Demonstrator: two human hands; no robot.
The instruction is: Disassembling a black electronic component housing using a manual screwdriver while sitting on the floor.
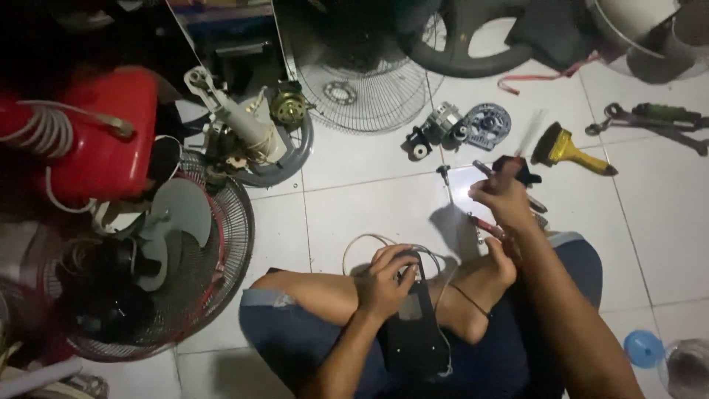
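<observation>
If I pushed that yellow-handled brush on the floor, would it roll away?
Probably not: the yellow-handled brush looks flat-sided and lies on its side on the smooth tile floor, so it would likely slide. Its dark bristles would likely bend.

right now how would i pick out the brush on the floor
Start at the white tiled floor, upper right, between the raised right hand and the wrenches. The brush lies there flat, the only tool with a yellow handle and dark bristles.

Bare arms, bare feet — blue denim shorts [295, 332], frayed hems

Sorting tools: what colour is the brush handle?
Yellow; the brush lies on the white tiled floor, head view.
</observation>
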